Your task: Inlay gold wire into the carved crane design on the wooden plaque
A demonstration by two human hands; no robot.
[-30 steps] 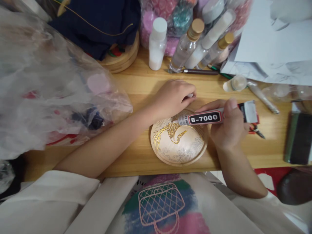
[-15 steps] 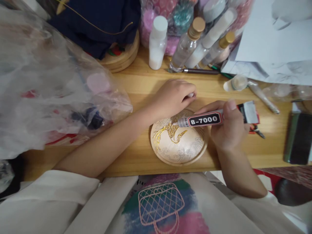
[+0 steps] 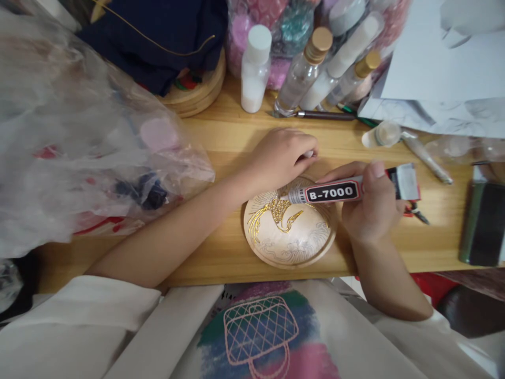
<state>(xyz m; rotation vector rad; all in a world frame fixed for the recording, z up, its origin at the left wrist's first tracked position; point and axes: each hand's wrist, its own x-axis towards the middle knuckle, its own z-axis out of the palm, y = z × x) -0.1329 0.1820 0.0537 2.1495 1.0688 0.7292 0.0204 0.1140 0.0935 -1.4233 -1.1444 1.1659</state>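
My right hand (image 3: pixel 373 205) is wrapped round a B-7000 glue tube (image 3: pixel 335 192), held nearly level with its nozzle pointing left. The nozzle tip is at the gold lines on a round wooden plaque (image 3: pixel 300 247). This plaque carries a crane outlined in gold, with thin dark line drawing of waves below and more lines above. My left hand (image 3: pixel 286 152) is closed beyond the plaque, its forearm crossing the upper left rim. A small whitish bit shows among its curled fingers, too hidden to name.
Several bottles, among them a white-capped bottle (image 3: pixel 256 71), stand at the back beside a pen (image 3: pixel 325 115). A plastic bag (image 3: pixel 98 142) covers the left side. Navy cloth (image 3: pixel 158 42) lies over a wooden hoop (image 3: pixel 201 97). Paper sheets (image 3: pixel 445 68) and a dark phone-like object (image 3: pixel 483 223) are right.
The glue tube's nozzle has shifted very slightly along the gold crane lines with my right hand. My left hand and the plaque stay in place.
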